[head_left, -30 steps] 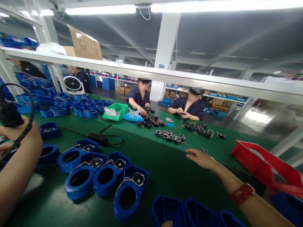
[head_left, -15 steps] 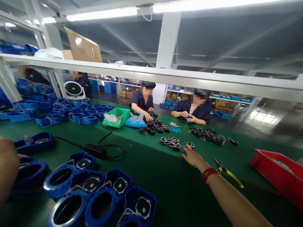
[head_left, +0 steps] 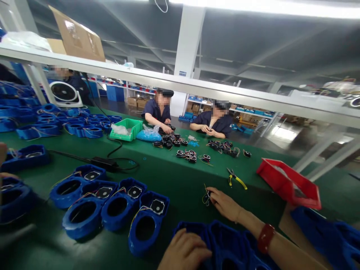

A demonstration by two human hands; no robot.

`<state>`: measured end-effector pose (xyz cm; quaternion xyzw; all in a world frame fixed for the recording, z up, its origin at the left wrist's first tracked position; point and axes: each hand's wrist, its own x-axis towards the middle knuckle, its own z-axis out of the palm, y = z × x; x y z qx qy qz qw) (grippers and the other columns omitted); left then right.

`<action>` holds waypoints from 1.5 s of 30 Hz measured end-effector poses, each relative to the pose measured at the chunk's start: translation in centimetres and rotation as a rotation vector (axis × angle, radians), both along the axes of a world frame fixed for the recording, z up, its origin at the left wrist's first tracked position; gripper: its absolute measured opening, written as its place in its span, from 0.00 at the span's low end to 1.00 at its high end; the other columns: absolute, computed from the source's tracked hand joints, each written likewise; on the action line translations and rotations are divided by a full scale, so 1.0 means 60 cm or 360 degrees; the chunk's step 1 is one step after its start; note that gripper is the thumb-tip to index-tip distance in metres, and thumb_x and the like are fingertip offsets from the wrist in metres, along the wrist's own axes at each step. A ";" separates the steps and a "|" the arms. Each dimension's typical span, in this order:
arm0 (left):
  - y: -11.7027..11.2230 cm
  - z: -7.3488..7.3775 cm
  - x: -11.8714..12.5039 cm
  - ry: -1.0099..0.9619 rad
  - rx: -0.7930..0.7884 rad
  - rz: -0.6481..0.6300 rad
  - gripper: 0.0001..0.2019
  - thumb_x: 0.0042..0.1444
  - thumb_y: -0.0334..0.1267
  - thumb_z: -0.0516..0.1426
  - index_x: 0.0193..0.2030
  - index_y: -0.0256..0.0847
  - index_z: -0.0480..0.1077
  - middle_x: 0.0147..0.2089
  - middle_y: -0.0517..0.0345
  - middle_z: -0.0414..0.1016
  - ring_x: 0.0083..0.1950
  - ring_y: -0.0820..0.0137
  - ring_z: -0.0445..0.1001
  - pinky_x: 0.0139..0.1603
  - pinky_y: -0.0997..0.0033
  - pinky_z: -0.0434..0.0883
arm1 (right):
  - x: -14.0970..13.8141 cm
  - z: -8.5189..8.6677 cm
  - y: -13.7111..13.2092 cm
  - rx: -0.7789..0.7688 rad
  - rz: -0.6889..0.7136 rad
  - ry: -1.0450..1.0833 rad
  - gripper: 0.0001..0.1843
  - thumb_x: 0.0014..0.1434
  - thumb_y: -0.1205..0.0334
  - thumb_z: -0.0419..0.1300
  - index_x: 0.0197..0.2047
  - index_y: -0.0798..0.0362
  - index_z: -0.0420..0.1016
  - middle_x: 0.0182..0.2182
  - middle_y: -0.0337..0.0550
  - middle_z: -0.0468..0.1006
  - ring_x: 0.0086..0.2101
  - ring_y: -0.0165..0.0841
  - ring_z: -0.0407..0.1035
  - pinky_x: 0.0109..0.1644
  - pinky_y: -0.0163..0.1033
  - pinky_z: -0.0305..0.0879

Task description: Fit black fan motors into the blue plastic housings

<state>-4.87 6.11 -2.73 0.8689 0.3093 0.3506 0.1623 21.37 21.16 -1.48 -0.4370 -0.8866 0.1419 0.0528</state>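
My right hand (head_left: 225,204) pinches a small black motor-like part (head_left: 207,198) with thin coloured wires, just above the green table. At the bottom, my left hand (head_left: 185,250) has its fingers curled over a blue plastic housing (head_left: 194,227), one of several side by side. The inside of its grip is hidden. To the left lie several blue housings (head_left: 144,230) with a large round opening. Each has a square black part (head_left: 157,206) seated in its upper end, with wires trailing.
Yellow-handled pliers (head_left: 237,180) and a red bin (head_left: 289,183) lie right. Similar black parts (head_left: 187,154) are farther back. A green bin (head_left: 126,129), black cable adapter (head_left: 104,164) and fan (head_left: 66,93) stand left. Two co-workers sit opposite; another person's fingers (head_left: 2,153) show at the left edge.
My right hand has drawn back toward me with one black part from the far group. My left hand has come into view on a blue housing. The view has shifted right and down.
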 end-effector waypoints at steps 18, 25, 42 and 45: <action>-0.018 0.106 -0.001 -0.0090 -0.0279 0.0534 0.14 0.67 0.36 0.42 0.32 0.39 0.62 0.33 0.58 0.67 0.38 0.68 0.65 0.44 0.66 0.64 | -0.113 0.099 -0.194 0.0096 0.0102 0.0736 0.08 0.54 0.73 0.49 0.34 0.50 0.60 0.50 0.48 0.69 0.52 0.38 0.63 0.56 0.46 0.60; -0.080 0.058 -0.032 -0.0004 -0.0509 0.0474 0.15 0.67 0.38 0.43 0.30 0.40 0.61 0.28 0.60 0.66 0.29 0.71 0.63 0.30 0.72 0.57 | -0.117 0.058 -0.198 -0.0153 0.0191 0.0690 0.19 0.52 0.74 0.50 0.47 0.51 0.65 0.52 0.47 0.68 0.53 0.37 0.63 0.59 0.46 0.58; -0.065 0.063 -0.002 0.0137 -0.0263 0.0448 0.10 0.63 0.38 0.51 0.31 0.39 0.66 0.33 0.58 0.70 0.33 0.70 0.68 0.33 0.70 0.64 | -0.118 0.070 -0.207 -0.0055 0.0032 0.0782 0.16 0.59 0.63 0.54 0.51 0.51 0.66 0.51 0.49 0.69 0.53 0.41 0.63 0.60 0.51 0.59; -0.084 0.068 -0.019 0.0019 -0.0156 0.0421 0.12 0.65 0.37 0.46 0.31 0.39 0.64 0.37 0.55 0.69 0.38 0.67 0.66 0.40 0.64 0.65 | -0.108 0.055 -0.208 -0.0110 0.0041 0.0749 0.18 0.58 0.65 0.54 0.52 0.51 0.66 0.52 0.49 0.69 0.53 0.40 0.63 0.60 0.51 0.59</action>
